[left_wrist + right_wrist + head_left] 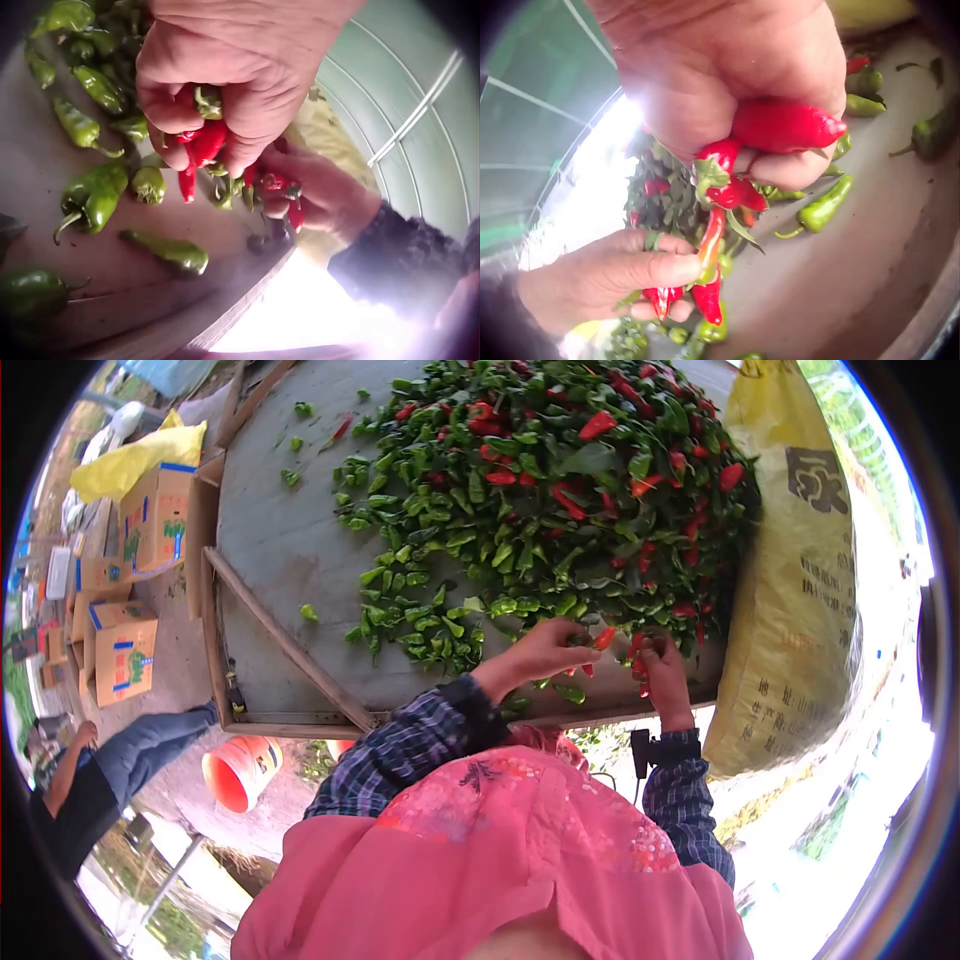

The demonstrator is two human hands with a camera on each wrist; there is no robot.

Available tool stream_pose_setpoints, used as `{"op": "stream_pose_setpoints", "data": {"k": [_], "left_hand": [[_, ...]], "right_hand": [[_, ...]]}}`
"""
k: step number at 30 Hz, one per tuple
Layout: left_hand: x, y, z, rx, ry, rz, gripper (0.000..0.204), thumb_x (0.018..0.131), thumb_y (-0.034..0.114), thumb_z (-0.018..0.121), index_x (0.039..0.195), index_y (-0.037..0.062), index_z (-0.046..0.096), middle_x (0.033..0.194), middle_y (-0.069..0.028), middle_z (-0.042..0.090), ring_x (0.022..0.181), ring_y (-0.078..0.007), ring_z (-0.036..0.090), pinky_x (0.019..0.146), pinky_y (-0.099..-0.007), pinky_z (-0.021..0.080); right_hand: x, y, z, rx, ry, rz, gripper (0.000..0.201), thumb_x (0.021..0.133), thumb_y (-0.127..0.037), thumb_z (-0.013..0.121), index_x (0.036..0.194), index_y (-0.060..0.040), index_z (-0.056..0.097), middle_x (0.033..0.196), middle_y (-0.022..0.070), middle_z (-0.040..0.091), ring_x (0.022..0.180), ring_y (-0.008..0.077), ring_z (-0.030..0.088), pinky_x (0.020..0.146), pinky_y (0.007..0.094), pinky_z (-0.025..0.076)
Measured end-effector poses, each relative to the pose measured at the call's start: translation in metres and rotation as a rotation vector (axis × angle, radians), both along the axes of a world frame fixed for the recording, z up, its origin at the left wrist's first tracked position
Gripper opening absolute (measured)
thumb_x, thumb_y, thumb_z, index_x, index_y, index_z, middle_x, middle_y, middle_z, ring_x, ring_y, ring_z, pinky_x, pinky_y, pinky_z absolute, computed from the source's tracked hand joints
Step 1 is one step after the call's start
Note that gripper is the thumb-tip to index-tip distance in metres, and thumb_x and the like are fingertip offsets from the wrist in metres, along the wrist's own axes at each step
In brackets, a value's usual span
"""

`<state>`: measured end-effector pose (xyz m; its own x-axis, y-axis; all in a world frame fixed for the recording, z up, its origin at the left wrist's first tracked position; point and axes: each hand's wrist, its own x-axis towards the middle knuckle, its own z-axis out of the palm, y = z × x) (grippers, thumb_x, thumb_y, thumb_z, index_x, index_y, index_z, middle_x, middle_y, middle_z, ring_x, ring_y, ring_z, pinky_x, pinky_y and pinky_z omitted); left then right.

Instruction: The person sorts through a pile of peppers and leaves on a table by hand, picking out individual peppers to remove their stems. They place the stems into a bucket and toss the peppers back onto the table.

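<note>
Several red peppers (pixel 208 144) are gripped in the curled fingers of my left hand (pixel 545 652), with a green pepper among them; one orange-red pepper (pixel 712 236) points out from its thumb. Close on its right, my right hand (pixel 666 678) holds red peppers (pixel 784 126), one lying across its curled fingers in the right wrist view. Green stems and a thin leaf hang between the hands. Both hands are over the near edge of a table, beside a large heap of green and red peppers (pixel 500 478).
Loose green peppers (pixel 91 196) lie on the tabletop near the hands. A wooden strip (pixel 290 640) crosses the table's left corner. A yellow sack (pixel 790 590) stands along the right side. Cardboard boxes (pixel 125 650), an orange bucket (pixel 240 772) and another person (pixel 110 770) are at left.
</note>
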<state>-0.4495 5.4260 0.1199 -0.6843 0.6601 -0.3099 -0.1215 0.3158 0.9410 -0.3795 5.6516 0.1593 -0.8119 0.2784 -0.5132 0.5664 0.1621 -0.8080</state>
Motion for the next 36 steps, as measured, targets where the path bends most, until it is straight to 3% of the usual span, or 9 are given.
{"op": "stream_pose_setpoints", "data": {"k": [2, 9, 15, 18, 22, 24, 26, 30, 36], "left_hand": [[-0.002, -0.046, 0.020, 0.252, -0.633, 0.087, 0.026, 0.083, 0.023, 0.067, 0.100, 0.0041, 0.062, 0.096, -0.0041, 0.056, 0.071, -0.0112, 0.055, 0.061, -0.0257, 0.046], [0.121, -0.194, 0.054, 0.427, -0.427, 0.757, 0.023, 0.081, 0.012, 0.064, 0.102, 0.0064, 0.060, 0.098, 0.0002, 0.057, 0.079, -0.0078, 0.054, 0.063, -0.0213, 0.044], [0.267, -0.257, 0.057, 0.128, -0.589, 1.594, 0.023, 0.083, 0.015, 0.060, 0.103, 0.0039, 0.059, 0.084, -0.0041, 0.064, 0.066, -0.0075, 0.056, 0.055, -0.0193, 0.041], [0.319, -0.279, -0.007, -0.006, -0.686, 1.785, 0.026, 0.084, 0.021, 0.063, 0.103, 0.0044, 0.058, 0.082, -0.0024, 0.063, 0.065, -0.0097, 0.057, 0.054, -0.0220, 0.043], [0.364, -0.302, -0.098, -0.221, -0.815, 1.720, 0.060, 0.075, 0.026, 0.072, 0.124, 0.0011, 0.049, 0.107, -0.0094, 0.058, 0.091, -0.0209, 0.059, 0.069, -0.0345, 0.052], [0.354, -0.311, -0.104, -0.664, -0.313, 1.512, 0.068, 0.073, 0.024, 0.071, 0.129, -0.0020, 0.043, 0.113, -0.0140, 0.055, 0.101, -0.0311, 0.056, 0.083, -0.0385, 0.049], [0.335, -0.320, -0.107, -1.002, -0.097, 1.433, 0.067, 0.073, 0.021, 0.069, 0.128, -0.0040, 0.042, 0.115, -0.0197, 0.054, 0.107, -0.0357, 0.052, 0.095, -0.0398, 0.042], [0.214, -0.346, -0.040, -0.719, 0.230, 1.276, 0.046, 0.078, 0.019, 0.067, 0.115, -0.0040, 0.053, 0.114, -0.0209, 0.055, 0.110, -0.0357, 0.051, 0.097, -0.0421, 0.039], [0.029, -0.343, -0.001, -0.602, 0.550, 0.846, 0.043, 0.078, 0.024, 0.066, 0.112, -0.0009, 0.056, 0.118, -0.0214, 0.054, 0.112, -0.0365, 0.050, 0.096, -0.0409, 0.040]], "right_hand": [[-0.020, -0.006, 0.013, -0.319, -0.023, 0.001, 0.023, 0.092, -0.022, 0.058, 0.110, -0.0079, 0.053, 0.084, 0.0022, 0.060, 0.059, 0.0060, 0.052, 0.050, 0.0185, 0.041], [-0.094, -0.201, 0.036, -0.606, -0.054, 0.529, 0.025, 0.094, -0.014, 0.054, 0.117, -0.0086, 0.051, 0.086, 0.0022, 0.058, 0.062, 0.0045, 0.049, 0.050, 0.0172, 0.039], [-0.009, -0.380, -0.009, -0.787, -0.314, 1.320, 0.032, 0.086, 0.002, 0.053, 0.118, -0.0016, 0.048, 0.086, 0.0022, 0.054, 0.067, 0.0058, 0.050, 0.056, 0.0212, 0.043], [0.054, -0.419, -0.065, -0.438, 0.239, 1.614, 0.048, 0.080, -0.017, 0.066, 0.122, -0.0014, 0.047, 0.105, 0.0197, 0.056, 0.093, 0.0297, 0.059, 0.079, 0.0394, 0.048], [0.042, -0.405, -0.043, -0.081, 0.521, 1.683, 0.052, 0.078, -0.014, 0.065, 0.124, -0.0012, 0.045, 0.116, 0.0226, 0.051, 0.110, 0.0387, 0.049, 0.095, 0.0434, 0.041], [-0.002, -0.386, -0.026, -0.217, 0.478, 1.658, 0.049, 0.076, -0.011, 0.064, 0.121, -0.0018, 0.048, 0.116, 0.0208, 0.052, 0.109, 0.0380, 0.049, 0.095, 0.0421, 0.041], [-0.056, -0.355, -0.006, 0.079, 0.605, 1.437, 0.045, 0.075, -0.009, 0.064, 0.118, -0.0017, 0.052, 0.115, 0.0197, 0.053, 0.109, 0.0370, 0.050, 0.094, 0.0413, 0.042], [-0.161, -0.275, -0.029, 0.592, 0.676, 0.980, 0.045, 0.073, -0.007, 0.065, 0.115, -0.0022, 0.051, 0.112, 0.0187, 0.054, 0.102, 0.0377, 0.051, 0.091, 0.0423, 0.043], [-0.227, -0.270, -0.065, 1.069, 0.387, 0.842, 0.064, 0.073, -0.021, 0.071, 0.131, -0.0149, 0.044, 0.131, 0.0177, 0.039, 0.120, 0.0388, 0.037, 0.093, 0.0539, 0.041]]}}
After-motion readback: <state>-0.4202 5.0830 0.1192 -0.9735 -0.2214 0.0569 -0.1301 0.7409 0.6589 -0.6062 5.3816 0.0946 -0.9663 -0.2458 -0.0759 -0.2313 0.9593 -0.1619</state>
